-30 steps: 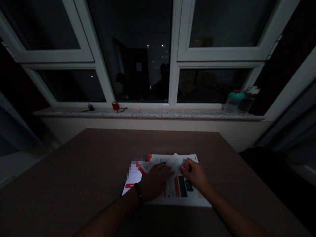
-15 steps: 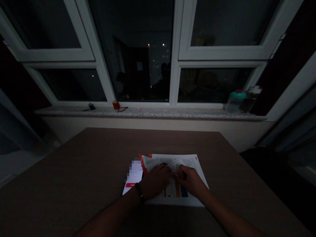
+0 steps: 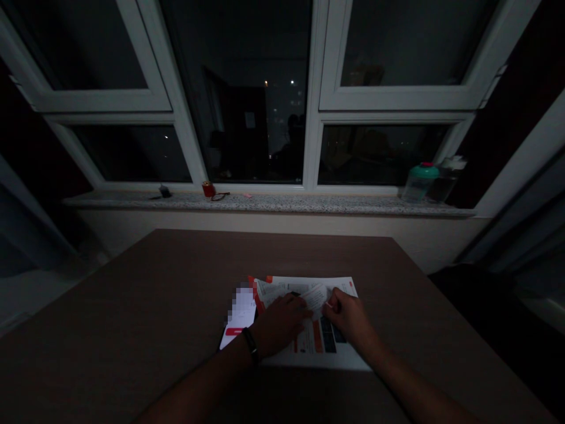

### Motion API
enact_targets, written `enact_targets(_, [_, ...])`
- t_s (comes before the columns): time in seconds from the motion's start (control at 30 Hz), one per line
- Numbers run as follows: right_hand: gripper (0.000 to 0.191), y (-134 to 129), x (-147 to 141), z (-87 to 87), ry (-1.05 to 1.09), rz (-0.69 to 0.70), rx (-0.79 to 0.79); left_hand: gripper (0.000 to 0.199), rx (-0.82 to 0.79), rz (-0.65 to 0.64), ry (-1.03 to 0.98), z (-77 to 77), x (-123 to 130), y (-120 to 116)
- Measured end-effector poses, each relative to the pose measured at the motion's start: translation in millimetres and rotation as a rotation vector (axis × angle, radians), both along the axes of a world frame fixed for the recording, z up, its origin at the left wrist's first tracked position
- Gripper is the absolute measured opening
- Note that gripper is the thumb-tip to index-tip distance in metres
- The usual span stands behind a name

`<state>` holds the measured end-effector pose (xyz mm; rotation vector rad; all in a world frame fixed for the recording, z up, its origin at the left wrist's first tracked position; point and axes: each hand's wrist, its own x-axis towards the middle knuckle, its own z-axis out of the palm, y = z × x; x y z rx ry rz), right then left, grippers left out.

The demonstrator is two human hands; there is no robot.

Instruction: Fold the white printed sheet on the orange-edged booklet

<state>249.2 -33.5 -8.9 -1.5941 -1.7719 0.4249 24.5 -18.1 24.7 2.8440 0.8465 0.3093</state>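
While a small white printed slip (image 3: 315,295) is apparently steadied under the left hand (image 3: 285,324), the right hand (image 3: 346,312) is held pinched beside it.
At lower centre, the slip is laid over a white, orange-and-black printed sheet (image 3: 326,360); the left fingers are flattened, the right narrowed, their hold unclear. At right, a clear, turquoise-lidded plastic bottle (image 3: 417,186) is stood on the speckled stone sill (image 3: 282,202), contents indistinct.
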Motion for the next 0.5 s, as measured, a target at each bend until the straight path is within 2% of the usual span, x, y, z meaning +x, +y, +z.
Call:
enact_targets(0.23, [0.017, -5.4, -4.1, 1.3, -0.049, 0.199, -0.062, 0.039, 0.020, 0.001, 0.021, 1.8, 0.4, -2.2])
enact_targets(0.3, [0.016, -4.7, -4.2, -0.2, -0.050, 0.189, -0.050, 0.040, 0.021, 0.000, 0.022, 1.4, 0.2, -2.1])
enact_targets(0.5, [0.015, 1.0, -0.4, -5.1, -0.069, 0.043, 0.020, 0.038, 0.016, 0.006, 0.035, 3.2, 0.5, -1.6])
